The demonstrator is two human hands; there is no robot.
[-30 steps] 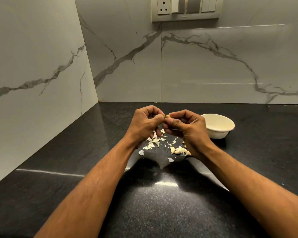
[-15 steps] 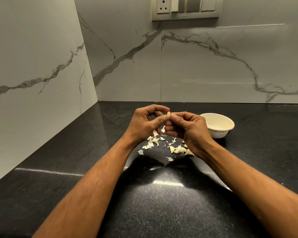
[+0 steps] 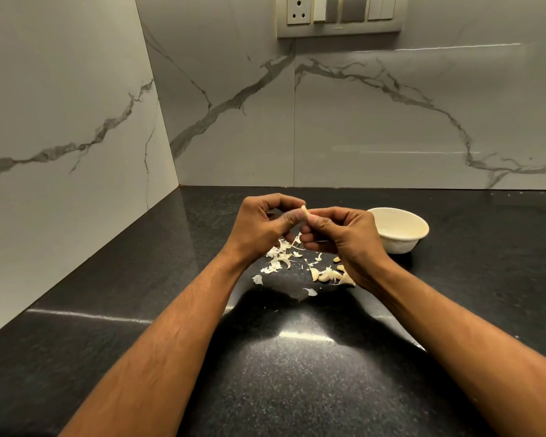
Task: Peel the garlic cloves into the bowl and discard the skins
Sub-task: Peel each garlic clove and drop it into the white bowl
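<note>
Showing more of the garlic clove (image 3: 304,211) now than a second ago: then only a small yellowish tip between the thumbs, now a longer pale curve standing clear of them. Likely meaning the skin is coming away and this clove is nearing the drop into the bowl (image 3: 401,229).

Pinching the clove from both sides, just left of the bowl and raised above the counter: left hand (image 3: 262,227) curled, thumb pressing against the clove's side; right hand (image 3: 344,238) curled likewise, thumb and forefinger clamping the lower end. Neither hand releasing.

Sitting just right of the right hand: the bowl, round, cream, smooth and glossy, low-walled. Contents not showing from this angle.

Lying left of the bowl and nearer the person, under and between the wrists: papery skins (image 3: 279,253), thin, white, curled and flaky, scattered loosely. Beside them, close against the right wrist, plumper wedge-shaped cloves (image 3: 328,275), seemingly unpeeled and waiting.

Carrying all of it: the counter (image 3: 297,389), black speckled stone, polished and reflecting light. Rising behind the bowl: glossy grey-veined marble wall panels (image 3: 391,121).
</note>
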